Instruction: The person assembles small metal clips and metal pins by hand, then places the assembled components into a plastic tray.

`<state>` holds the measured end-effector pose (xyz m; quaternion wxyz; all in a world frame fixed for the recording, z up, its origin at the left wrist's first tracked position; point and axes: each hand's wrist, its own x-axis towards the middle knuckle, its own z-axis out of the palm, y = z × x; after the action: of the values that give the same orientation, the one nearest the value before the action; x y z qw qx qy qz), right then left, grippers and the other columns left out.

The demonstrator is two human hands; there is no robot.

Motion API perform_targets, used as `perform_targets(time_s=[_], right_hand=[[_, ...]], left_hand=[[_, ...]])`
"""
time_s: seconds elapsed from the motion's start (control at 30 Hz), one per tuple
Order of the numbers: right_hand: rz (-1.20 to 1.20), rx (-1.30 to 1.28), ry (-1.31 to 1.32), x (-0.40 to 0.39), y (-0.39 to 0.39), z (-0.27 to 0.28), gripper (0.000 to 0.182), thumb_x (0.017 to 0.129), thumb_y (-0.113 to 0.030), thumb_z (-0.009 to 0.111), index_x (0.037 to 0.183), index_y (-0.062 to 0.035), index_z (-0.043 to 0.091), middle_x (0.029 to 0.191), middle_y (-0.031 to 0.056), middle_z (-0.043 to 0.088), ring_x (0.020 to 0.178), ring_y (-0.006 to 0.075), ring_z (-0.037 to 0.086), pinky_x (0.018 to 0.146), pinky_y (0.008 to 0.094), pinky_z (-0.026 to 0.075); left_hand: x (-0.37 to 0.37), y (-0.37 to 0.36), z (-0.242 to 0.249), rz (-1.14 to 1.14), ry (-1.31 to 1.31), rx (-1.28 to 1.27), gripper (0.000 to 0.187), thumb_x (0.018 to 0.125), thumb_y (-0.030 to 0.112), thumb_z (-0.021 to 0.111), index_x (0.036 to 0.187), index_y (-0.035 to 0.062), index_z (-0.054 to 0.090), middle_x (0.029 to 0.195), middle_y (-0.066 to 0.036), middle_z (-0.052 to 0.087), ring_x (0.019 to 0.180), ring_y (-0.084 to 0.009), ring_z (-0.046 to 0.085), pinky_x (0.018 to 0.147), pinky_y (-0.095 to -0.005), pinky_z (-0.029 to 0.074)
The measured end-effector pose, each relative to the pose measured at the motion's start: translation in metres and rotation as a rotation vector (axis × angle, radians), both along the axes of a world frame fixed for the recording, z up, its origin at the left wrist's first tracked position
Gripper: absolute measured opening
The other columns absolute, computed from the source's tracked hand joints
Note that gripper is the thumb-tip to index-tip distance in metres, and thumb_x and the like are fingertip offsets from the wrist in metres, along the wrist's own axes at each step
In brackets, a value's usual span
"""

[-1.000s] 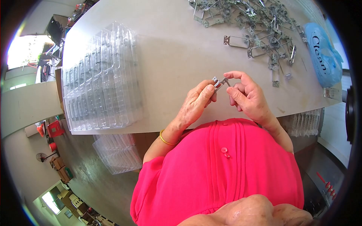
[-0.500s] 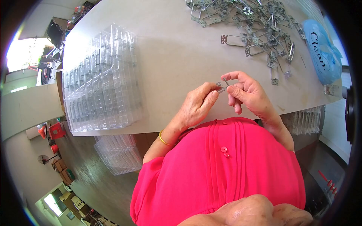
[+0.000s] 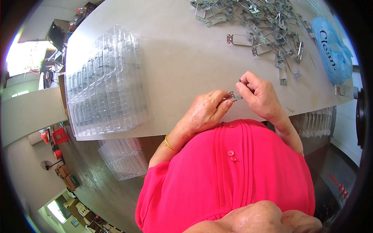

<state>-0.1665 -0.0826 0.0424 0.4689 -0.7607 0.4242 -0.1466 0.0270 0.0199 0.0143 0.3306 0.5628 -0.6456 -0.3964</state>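
Over the front of the table, my left hand (image 3: 206, 110) pinches a small metal bracket (image 3: 233, 96) between thumb and forefinger. The bracket's cut-out end sticks out to the right, toward my other hand. My right hand (image 3: 259, 94) is closed beside it, with thumb and forefinger together and the other fingers curled in. A small dark metal piece (image 3: 240, 80) peeks out at those fingertips; most of it is hidden. Farther back lies a tangled pile of metal brackets with thin wire arms (image 3: 268, 33). One brownish bracket (image 3: 230, 39) rests at the pile's near left edge.
Stacked clear plastic trays (image 3: 105, 81) holding metal parts cover the table's left side. A blue plastic bag (image 3: 330, 50) printed "Clean" sits at the right edge. More clear trays (image 3: 123, 157) stand below the table edge. A thin pin (image 3: 312, 61) lies near the bag.
My right hand has moved slightly right, and its spread fingers have curled into a closed pinch. The bracket in my left hand has shifted slightly right and down and shows more of its end.
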Motion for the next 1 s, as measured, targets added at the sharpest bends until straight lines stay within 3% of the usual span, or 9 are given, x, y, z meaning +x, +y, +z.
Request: perform_targets(time_s=[0.1,0.2,0.27,0.3,0.37,0.47,0.9,1.0], right_hand=[[-0.055,0.09,-0.094,0.001,0.0,-0.006,0.02,0.098,-0.016,0.064,0.087,-0.002,0.055,0.058,0.0041,0.051,0.053,0.0094,0.049,0.051,0.034,0.039],[-0.068,0.074,-0.147,-0.002,-0.004,-0.015,0.018,0.099,-0.016,0.063,0.088,-0.0031,0.055,0.062,0.0007,0.052,0.055,0.007,0.048,0.05,0.0303,0.038],[-0.173,0.277,-0.343,-0.003,-0.005,-0.016,0.012,0.102,-0.014,0.059,0.094,-0.0052,0.056,0.07,0.0003,0.061,0.058,0.005,0.052,0.052,0.0252,0.041],[-0.176,0.275,-0.344,-0.004,-0.006,-0.012,0.012,0.102,-0.014,0.059,0.094,-0.0052,0.056,0.07,0.0003,0.061,0.058,0.005,0.052,0.052,0.0252,0.041],[-0.203,0.419,-0.375,-0.008,-0.005,0.0,0.006,0.104,-0.013,0.057,0.102,-0.0072,0.056,0.082,0.0027,0.07,0.064,0.0048,0.061,0.057,0.0213,0.048],[-0.172,0.363,-0.536,-0.009,0.004,-0.01,0.005,0.104,-0.011,0.058,0.106,-0.0072,0.056,0.09,0.0077,0.073,0.071,0.008,0.068,0.062,0.0224,0.054],[-0.149,0.212,-0.626,0.001,0.019,-0.015,0.008,0.102,-0.003,0.058,0.11,-0.0021,0.056,0.098,0.0104,0.073,0.077,0.0112,0.071,0.069,0.0261,0.06],[-0.144,0.042,-0.573,0.003,0.022,-0.02,0.008,0.102,-0.002,0.059,0.109,-0.0012,0.057,0.096,0.0102,0.073,0.076,0.0123,0.072,0.068,0.0257,0.06]], left_hand=[[0.001,-0.001,0.002,0.001,0.054,0.034,0.024,0.1,0.019,0.061,0.111,-0.0023,0.064,0.095,-0.019,0.069,0.083,-0.0351,0.067,0.073,-0.0411,0.053],[0.003,-0.002,0.002,-0.169,-0.037,0.05,0.028,0.103,0.022,0.058,0.114,-0.0024,0.065,0.094,-0.019,0.069,0.083,-0.0331,0.068,0.075,-0.0408,0.052],[-0.001,0.0,-0.005,0.011,0.129,0.049,0.037,0.107,0.03,0.053,0.116,-0.0026,0.066,0.085,-0.014,0.068,0.071,-0.023,0.063,0.068,-0.0356,0.05],[0.003,-0.001,-0.004,0.008,0.128,0.048,0.037,0.107,0.03,0.053,0.116,-0.0026,0.066,0.085,-0.014,0.068,0.071,-0.023,0.063,0.068,-0.0356,0.05],[0.012,-0.004,0.001,0.163,0.611,0.464,0.049,0.109,0.041,0.046,0.119,-0.0028,0.066,0.079,-0.007,0.063,0.063,-0.0118,0.05,0.06,-0.028,0.042],[0.013,-0.005,0.0,0.215,0.783,0.494,0.057,0.109,0.048,0.043,0.119,-0.0027,0.066,0.078,-0.002,0.058,0.063,-0.0071,0.04,0.056,-0.0233,0.034],[0.011,-0.005,0.0,0.256,0.902,0.468,0.053,0.109,0.046,0.042,0.117,-0.0024,0.064,0.078,-0.006,0.06,0.063,-0.0102,0.047,0.055,-0.0252,0.036],[0.012,-0.003,-0.002,0.242,0.884,0.444,0.054,0.109,0.046,0.041,0.118,-0.0017,0.064,0.079,-0.005,0.06,0.063,-0.0095,0.046,0.055,-0.0254,0.035]])
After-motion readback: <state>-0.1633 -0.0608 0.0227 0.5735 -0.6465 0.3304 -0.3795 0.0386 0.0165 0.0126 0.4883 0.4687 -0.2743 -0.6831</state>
